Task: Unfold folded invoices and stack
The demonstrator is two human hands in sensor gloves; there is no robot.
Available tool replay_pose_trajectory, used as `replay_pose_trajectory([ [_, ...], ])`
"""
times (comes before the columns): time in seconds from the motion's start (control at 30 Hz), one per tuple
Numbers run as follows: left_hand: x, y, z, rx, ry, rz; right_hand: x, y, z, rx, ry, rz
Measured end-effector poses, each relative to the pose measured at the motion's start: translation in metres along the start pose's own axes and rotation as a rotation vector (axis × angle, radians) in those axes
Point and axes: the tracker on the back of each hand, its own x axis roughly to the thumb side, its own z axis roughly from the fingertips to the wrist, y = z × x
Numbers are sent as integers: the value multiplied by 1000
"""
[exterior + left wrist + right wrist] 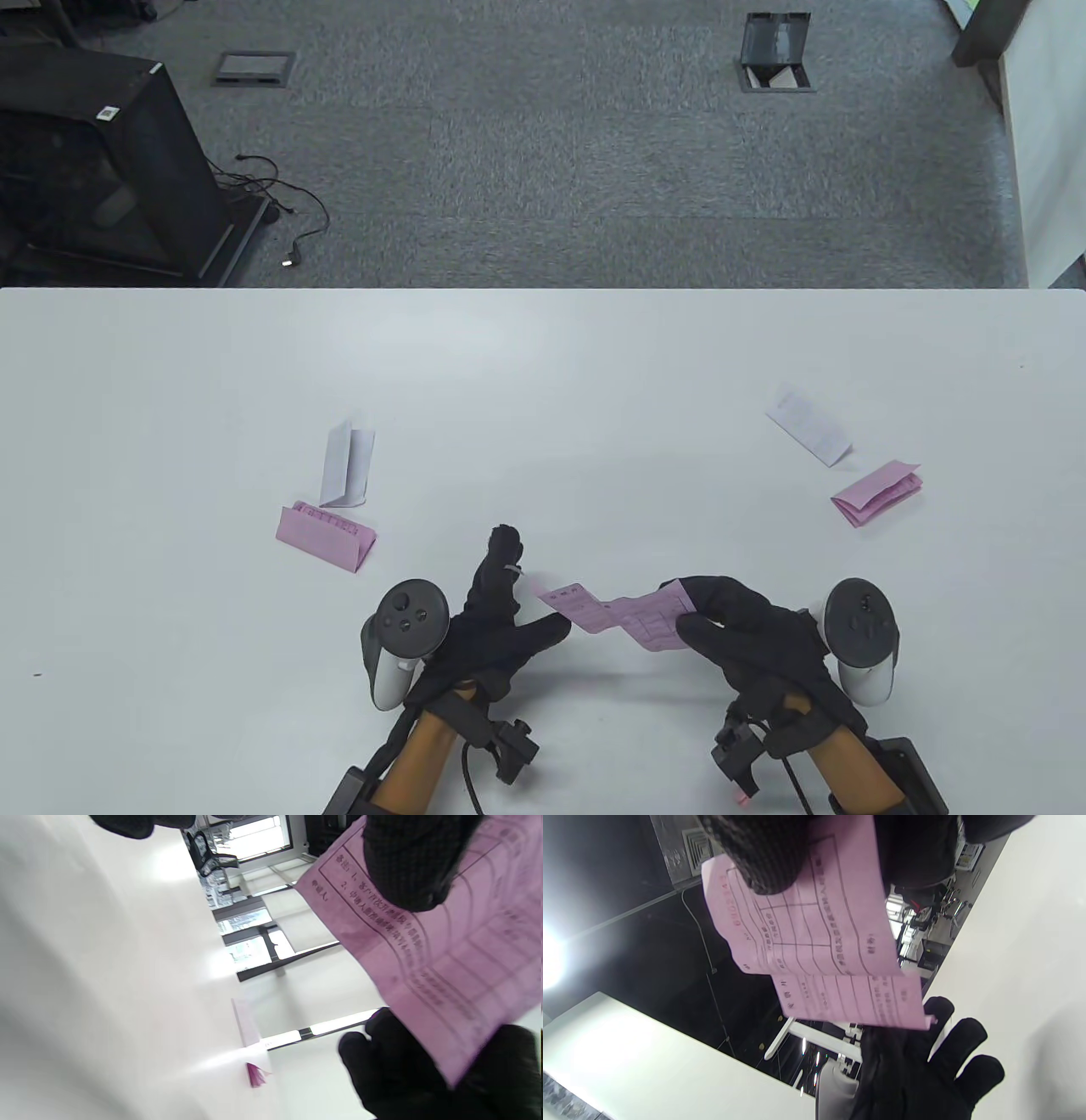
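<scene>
A pink invoice [618, 615], partly unfolded and still creased in zigzag, hangs above the table between my two hands. My left hand [534, 587] holds its left end, with one fingertip [407, 866] lying on the printed sheet [445, 976] and the index finger stretched away. My right hand [689, 609] pinches the right end between thumb and fingers [755, 857]. In the right wrist view the sheet [818, 929] shows one fold line across it, and my left hand [916, 1069] has its other fingers spread beyond it.
A folded white invoice [346, 465] and a folded pink one [327, 536] lie at the left of the white table [543, 382]. Another folded white invoice [810, 427] and a folded pink one [878, 494] lie at the right. Carpeted floor lies beyond the far edge.
</scene>
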Motion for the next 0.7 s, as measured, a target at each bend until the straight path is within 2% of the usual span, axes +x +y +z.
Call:
replay_pose_trajectory([
  [0.07,2,-2,1,15,-48,40,-9,-3,0,-29,39,-16],
  [0.2,8,-5,2,138,-85,4,-30,-8,-1,-49,131,-68],
  [0.3,10,-4,4,227,-51,-77,-44,-14,-2,-118,192,-42],
  [0.4,11,-4,4,319,1,-173,-55,-17,-3,-134,250,43],
  [0.63,3,-8,-3,278,137,-251,-67,-18,-4,-161,307,259],
  [0.7,5,-11,-3,287,163,-342,-68,-17,-4,-158,326,327],
])
